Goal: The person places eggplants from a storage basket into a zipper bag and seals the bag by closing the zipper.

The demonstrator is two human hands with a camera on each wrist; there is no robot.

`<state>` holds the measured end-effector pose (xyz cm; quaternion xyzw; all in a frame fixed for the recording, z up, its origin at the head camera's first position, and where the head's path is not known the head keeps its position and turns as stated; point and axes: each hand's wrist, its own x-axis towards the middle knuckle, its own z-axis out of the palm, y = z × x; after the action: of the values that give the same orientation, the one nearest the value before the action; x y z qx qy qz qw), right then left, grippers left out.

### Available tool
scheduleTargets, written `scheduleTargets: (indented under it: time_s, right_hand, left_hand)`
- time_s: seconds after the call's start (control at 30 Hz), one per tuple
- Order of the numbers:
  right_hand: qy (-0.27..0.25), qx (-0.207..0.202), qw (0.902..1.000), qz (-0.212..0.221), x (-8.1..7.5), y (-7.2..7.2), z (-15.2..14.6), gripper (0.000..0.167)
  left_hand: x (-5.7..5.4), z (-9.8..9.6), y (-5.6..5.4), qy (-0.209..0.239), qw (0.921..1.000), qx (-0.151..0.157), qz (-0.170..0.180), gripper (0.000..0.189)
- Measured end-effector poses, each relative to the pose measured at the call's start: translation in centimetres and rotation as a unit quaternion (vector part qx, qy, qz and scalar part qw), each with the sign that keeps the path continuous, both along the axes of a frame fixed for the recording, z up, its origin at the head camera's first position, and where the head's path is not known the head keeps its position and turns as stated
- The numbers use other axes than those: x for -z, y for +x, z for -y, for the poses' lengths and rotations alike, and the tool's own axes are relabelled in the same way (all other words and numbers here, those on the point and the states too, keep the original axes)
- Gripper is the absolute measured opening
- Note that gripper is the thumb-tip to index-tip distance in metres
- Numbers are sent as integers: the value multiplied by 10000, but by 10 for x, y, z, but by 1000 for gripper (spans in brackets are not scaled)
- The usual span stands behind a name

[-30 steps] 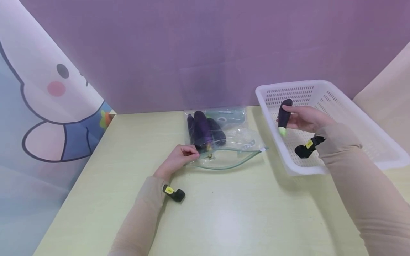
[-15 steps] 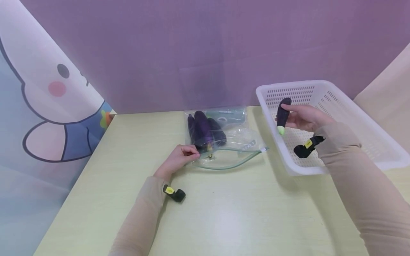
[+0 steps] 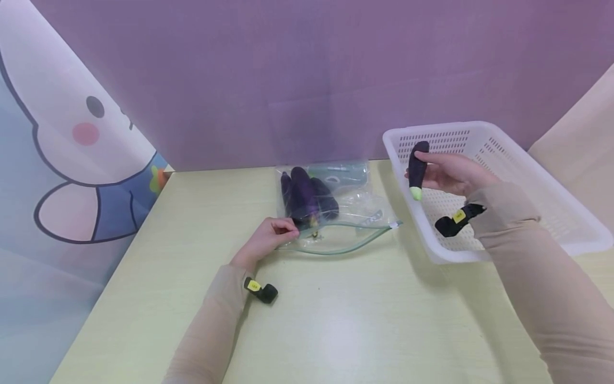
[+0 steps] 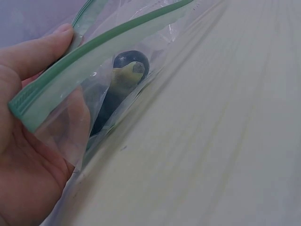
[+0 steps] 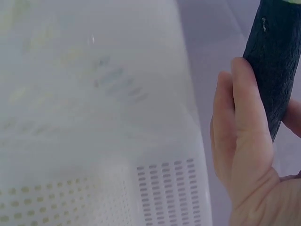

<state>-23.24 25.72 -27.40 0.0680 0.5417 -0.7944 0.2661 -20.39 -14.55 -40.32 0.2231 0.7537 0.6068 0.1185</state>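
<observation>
My left hand [image 3: 265, 238] pinches the left corner of a clear zip bag [image 3: 371, 208] with a green seal strip; the bag lies flat on the table with its mouth parted. Several dark purple eggplants [image 3: 303, 192] lie inside at its left, and a stem end [image 4: 127, 71] shows behind the strip in the left wrist view. Over the left side of the white basket [image 3: 434, 246], my right hand [image 3: 454, 172] grips a dark eggplant [image 3: 418, 169] with a pale green tip pointing down. In the right wrist view, fingers [image 5: 249, 103] lie along this eggplant's dark, wrinkled skin.
Slotted walls surround the basket, which stands at the table's right. Behind the table [image 3: 307, 320] rises a purple cloth backdrop [image 3: 230, 90]. A curtain with a cartoon rabbit [image 3: 72, 138] hangs at the left. Each sleeve carries a black wrist camera [image 3: 261, 290].
My right hand, with the eggplant, has shifted slightly left and up toward the basket's left rim. The left hand and the bag have stayed in place.
</observation>
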Motion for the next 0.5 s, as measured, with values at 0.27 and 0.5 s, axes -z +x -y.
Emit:
scheduleTargets:
  time_s: [0.27,0.5]
  right_hand:
    - [80,-1,9998,-163,-8,5,13,9]
    - [117,-41,9997,-229,-15,8,22,24]
  left_hand:
    - [0,0,0,-29,10000,9,-22,18]
    - [0,0,-1,4,10000,37,-80,18]
